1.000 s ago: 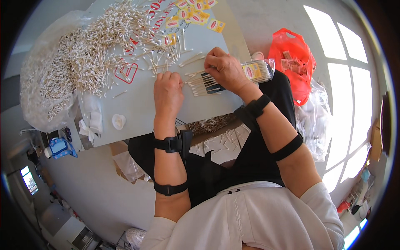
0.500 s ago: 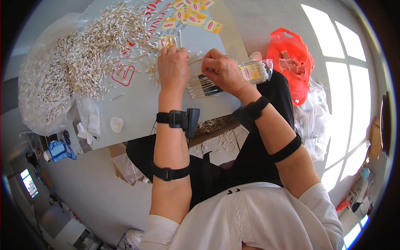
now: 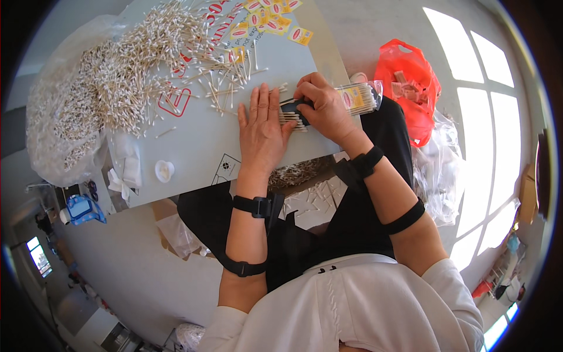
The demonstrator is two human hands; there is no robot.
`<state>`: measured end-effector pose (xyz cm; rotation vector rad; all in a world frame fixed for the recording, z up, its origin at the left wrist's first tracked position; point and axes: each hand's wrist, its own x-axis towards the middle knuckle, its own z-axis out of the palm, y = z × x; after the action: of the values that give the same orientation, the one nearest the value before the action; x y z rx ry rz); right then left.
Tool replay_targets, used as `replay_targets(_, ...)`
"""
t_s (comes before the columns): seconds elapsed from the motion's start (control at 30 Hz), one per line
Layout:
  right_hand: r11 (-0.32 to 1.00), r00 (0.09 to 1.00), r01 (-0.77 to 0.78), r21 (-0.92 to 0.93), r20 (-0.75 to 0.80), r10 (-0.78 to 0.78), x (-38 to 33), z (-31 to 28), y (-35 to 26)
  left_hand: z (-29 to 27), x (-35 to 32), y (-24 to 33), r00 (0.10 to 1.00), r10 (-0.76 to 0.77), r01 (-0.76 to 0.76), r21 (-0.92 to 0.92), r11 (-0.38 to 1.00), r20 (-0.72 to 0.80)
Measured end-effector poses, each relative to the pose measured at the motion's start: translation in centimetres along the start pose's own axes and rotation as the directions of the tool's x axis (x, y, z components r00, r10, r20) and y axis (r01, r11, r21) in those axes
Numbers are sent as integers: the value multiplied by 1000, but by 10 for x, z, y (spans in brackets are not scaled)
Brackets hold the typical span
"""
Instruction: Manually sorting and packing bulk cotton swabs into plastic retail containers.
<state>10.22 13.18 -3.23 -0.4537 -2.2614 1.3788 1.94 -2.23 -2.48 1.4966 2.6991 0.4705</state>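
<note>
My left hand [image 3: 262,130] lies flat on the table with its fingers stretched out. Its thumb side rests against the tips of a row of cotton swabs [image 3: 293,121]. Just to the right, my right hand [image 3: 327,108] is closed, fingers and thumb pinching the swabs around a flat dark piece [image 3: 290,107]. How far its fingers wrap underneath is hidden. Beyond this hand, a clear packet of cotton swabs [image 3: 367,98] with a yellow label sticks out past the table's edge. Scattered loose swabs [image 3: 226,88] lie beyond my left fingertips.
A large heap of cotton swabs [image 3: 135,70] spills from a clear plastic bag [image 3: 41,129] at the left. Yellow labels [image 3: 275,23] lie on the far table. A white round tub [image 3: 164,171] stands near the front edge. Right of the table is a red plastic bag [image 3: 431,82].
My left hand has come nearer from the loose swabs, turned from pinching to lying flat beside the row. My right hand has shifted slightly right and now grips around the dark piece.
</note>
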Motion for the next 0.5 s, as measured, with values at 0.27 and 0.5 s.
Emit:
replay_targets(0.27,992,989,80,-97,128,-67,-9,-7,-8,5,-6,1,1000,-5,5,8,1000,6)
replay_targets(0.5,995,993,79,-59,98,-72,-15,-9,-6,6,-7,-8,999,-6,0,-141,990,-42)
